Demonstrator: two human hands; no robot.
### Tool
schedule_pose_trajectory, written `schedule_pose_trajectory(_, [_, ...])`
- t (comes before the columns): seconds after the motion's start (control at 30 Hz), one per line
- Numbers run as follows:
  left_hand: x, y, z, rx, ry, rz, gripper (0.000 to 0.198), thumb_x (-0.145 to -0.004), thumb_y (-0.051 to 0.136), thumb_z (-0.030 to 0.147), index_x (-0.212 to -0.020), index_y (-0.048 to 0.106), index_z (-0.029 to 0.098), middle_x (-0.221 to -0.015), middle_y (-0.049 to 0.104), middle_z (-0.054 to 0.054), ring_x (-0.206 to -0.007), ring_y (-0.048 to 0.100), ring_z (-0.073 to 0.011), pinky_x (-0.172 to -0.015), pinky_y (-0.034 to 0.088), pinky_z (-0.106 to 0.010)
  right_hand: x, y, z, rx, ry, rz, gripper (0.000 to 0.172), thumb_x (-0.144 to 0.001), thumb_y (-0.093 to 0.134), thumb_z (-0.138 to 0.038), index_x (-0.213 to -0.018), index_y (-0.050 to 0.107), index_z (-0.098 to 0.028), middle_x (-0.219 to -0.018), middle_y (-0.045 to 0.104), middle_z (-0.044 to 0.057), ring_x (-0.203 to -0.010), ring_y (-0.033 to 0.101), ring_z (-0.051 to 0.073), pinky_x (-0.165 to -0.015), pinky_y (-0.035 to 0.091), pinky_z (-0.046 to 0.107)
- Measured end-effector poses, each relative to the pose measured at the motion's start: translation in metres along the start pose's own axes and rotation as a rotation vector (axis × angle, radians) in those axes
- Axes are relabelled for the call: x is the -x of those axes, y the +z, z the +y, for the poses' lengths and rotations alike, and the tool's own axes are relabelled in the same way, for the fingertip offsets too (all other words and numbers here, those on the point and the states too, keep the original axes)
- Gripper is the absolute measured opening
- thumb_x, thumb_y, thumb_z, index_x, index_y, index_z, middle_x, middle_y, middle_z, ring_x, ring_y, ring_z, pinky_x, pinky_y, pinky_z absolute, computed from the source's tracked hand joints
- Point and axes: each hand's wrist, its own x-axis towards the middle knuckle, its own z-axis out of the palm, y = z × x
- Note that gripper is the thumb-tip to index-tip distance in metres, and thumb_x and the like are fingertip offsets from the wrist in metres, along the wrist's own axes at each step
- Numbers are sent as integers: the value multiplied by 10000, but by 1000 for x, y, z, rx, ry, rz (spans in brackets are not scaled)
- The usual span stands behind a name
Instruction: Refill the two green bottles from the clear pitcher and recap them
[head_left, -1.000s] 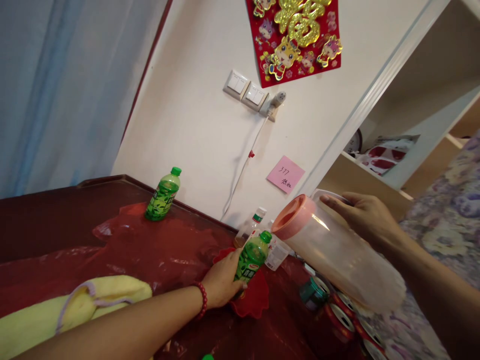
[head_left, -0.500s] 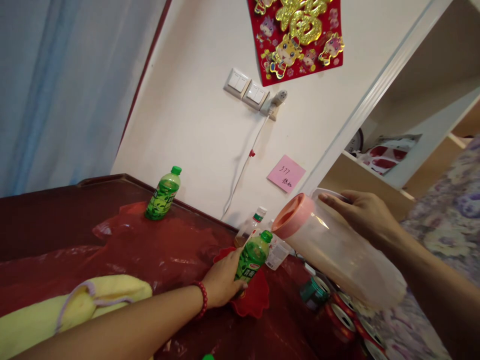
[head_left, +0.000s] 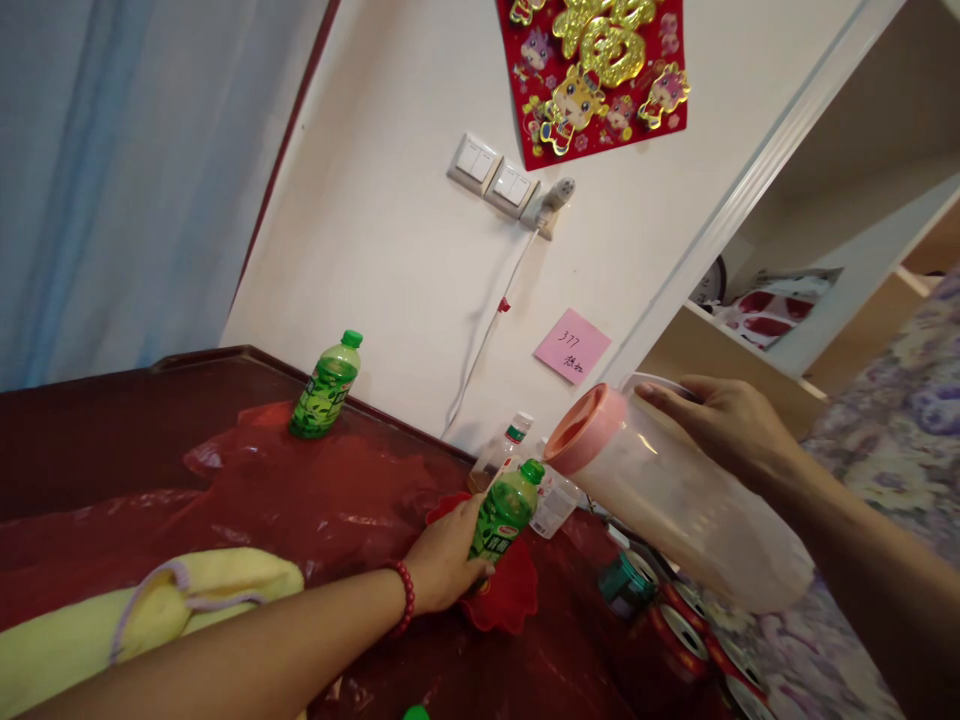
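My left hand point(head_left: 444, 562), with a red bead bracelet on the wrist, is closed around a green capped drink bottle point(head_left: 504, 515) above a red scalloped dish point(head_left: 508, 600). My right hand point(head_left: 731, 425) grips the handle of a translucent plastic pitcher point(head_left: 675, 500). The pitcher is tilted well over to the left, its pink lid point(head_left: 585, 430) close beside the bottle's green cap. No stream of liquid shows between them. A second green bottle point(head_left: 326, 385) stands upright at the table's back left.
A yellow cloth point(head_left: 150, 610) lies at the table's left front. Behind the held bottle stand a clear bottle point(head_left: 504, 450) and a white-labelled container point(head_left: 555, 505). Several opened drink cans point(head_left: 679, 640) sit below the pitcher. Another green cap point(head_left: 415, 712) shows at the bottom edge.
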Motion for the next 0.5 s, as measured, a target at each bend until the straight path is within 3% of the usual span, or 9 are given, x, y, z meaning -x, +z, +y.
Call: schedule_pose_trajectory(0.5, [0,2,-2,10,13,9,714,-723,759,166,-1386,505,238,-1361,632,-89,-1282,585,-296,-1128,421,-400,0,-2,-3,-10,-38,1,991,-543,448,-1113,-714,686,-166,-528,451,26,-502,398,153,-456,280,274])
